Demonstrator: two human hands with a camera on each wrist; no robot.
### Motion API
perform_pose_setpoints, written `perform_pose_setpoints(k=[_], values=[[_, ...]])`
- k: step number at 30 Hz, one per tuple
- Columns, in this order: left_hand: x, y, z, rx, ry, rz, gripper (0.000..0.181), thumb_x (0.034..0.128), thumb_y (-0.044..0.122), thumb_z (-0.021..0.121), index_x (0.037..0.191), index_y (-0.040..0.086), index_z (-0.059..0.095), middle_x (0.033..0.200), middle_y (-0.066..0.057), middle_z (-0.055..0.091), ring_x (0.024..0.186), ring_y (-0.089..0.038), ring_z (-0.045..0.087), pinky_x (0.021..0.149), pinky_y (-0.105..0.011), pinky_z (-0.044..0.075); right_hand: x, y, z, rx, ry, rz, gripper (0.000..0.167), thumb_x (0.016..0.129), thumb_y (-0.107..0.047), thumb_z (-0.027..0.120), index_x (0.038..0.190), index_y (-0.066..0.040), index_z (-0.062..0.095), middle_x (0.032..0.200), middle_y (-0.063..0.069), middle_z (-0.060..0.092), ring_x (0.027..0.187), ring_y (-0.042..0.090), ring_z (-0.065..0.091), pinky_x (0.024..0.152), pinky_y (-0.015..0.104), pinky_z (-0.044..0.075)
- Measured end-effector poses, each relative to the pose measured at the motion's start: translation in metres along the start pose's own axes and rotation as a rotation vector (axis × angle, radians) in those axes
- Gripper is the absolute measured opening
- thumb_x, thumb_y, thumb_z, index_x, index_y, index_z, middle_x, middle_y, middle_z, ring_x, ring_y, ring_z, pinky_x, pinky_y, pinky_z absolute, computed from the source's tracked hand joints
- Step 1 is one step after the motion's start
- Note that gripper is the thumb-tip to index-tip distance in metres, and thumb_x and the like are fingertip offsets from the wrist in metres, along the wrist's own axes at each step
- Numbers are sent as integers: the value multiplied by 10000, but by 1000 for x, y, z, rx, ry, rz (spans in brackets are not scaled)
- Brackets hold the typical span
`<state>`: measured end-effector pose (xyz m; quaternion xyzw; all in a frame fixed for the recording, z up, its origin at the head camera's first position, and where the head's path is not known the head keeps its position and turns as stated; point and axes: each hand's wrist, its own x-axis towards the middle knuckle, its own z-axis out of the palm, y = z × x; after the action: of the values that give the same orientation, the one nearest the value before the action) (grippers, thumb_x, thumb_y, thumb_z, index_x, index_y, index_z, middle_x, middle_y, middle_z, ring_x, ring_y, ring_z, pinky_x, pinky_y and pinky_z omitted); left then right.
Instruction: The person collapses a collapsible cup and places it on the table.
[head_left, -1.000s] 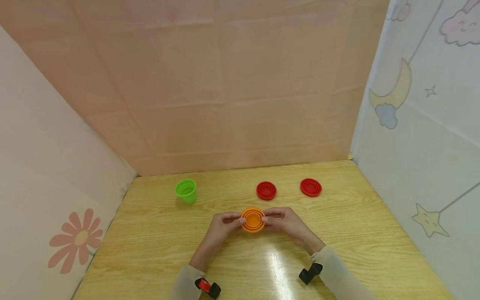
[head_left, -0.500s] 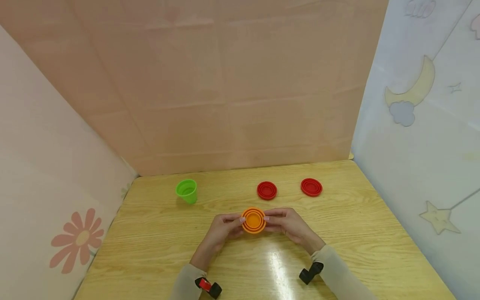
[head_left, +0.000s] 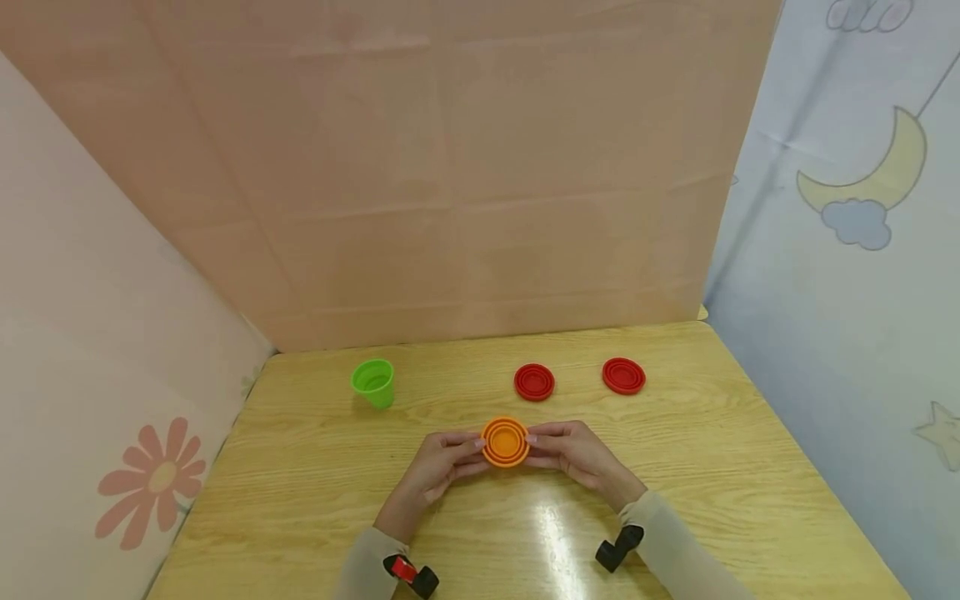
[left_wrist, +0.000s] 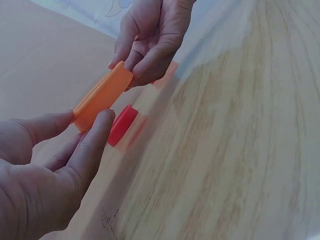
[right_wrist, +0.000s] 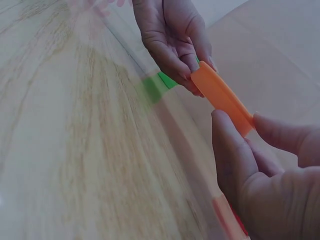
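- Currently, my left hand [head_left: 440,463] pinches the collapsed orange cup [head_left: 506,442] by one edge
- right hand [head_left: 579,455] pinches the opposite edge
- grips closed to its thickness

Bare left hand [head_left: 438,465], bare right hand [head_left: 581,457], cream left sleeve [head_left: 364,568], matching right sleeve [head_left: 684,546], black left wrist camera [head_left: 425,582] with red patch [head_left: 403,569], all-black right wrist camera [head_left: 608,556]

– What sits across the wood-grain surface [head_left: 300,483]?
– A green cup [head_left: 373,383], mouth up, at left; a red ringed disc [head_left: 534,382] lies flat near center, a second red disc [head_left: 623,376] apart at right.
– And around it?
– A creased peach backdrop [head_left: 450,183] rises behind, flanked by panels printed with a coral flower [head_left: 162,477], left, and a crescent moon [head_left: 907,158], blue cloud [head_left: 857,222] and star [head_left: 942,435], right.
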<state>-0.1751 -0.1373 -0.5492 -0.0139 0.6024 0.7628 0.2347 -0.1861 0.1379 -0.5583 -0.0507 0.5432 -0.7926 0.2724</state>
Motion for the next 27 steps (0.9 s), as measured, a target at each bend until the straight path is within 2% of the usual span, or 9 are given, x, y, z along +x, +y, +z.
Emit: perform_pose_setpoints(k=[7, 11, 15, 21, 27], values=[[4, 1, -10, 11, 66, 14, 382, 1019, 95, 683, 1323, -132, 639, 1165, -156, 773, 1002, -220, 784, 947, -413, 641, 13, 1, 9, -31, 21, -12, 444, 1028, -33, 643, 1397, 192, 540, 1278, 171, 721, 1108, 221, 744, 997, 413, 624], [9, 3, -18, 19, 93, 1, 398, 1017, 96, 688, 1333, -139, 629, 1127, -134, 779, 984, -209, 784, 943, -410, 644, 23, 3, 13, -17, 46, -4, 449, 1022, -13, 644, 1395, 207, 526, 1243, 162, 726, 1086, 219, 746, 985, 415, 630], [14, 9, -25, 43, 99, -18, 402, 1019, 98, 685, 1340, -136, 626, 1120, -117, 775, 992, -207, 778, 936, -398, 649, 31, 4, 17, -17, 61, 8, 429, 1020, -6, 642, 1383, 199, 542, 1212, 141, 730, 1070, 216, 748, 974, 405, 637], [23, 19, -40, 95, 86, -22, 391, 1032, 102, 666, 1338, -139, 626, 1149, -122, 764, 1003, -199, 772, 950, -388, 645, 48, 0, 22, -31, 81, 21, 411, 1025, -7, 635, 1387, 174, 561, 1282, 187, 702, 1068, 220, 749, 964, 393, 641], [34, 29, -51, 123, 137, -17, 357, 1038, 72, 643, 1340, -118, 639, 1224, -160, 731, 1001, -198, 766, 953, -386, 643, 69, -8, 30, -33, 114, 24, 413, 1017, 5, 640, 1385, 176, 562, 1306, 225, 687, 1041, 218, 749, 952, 393, 646]])
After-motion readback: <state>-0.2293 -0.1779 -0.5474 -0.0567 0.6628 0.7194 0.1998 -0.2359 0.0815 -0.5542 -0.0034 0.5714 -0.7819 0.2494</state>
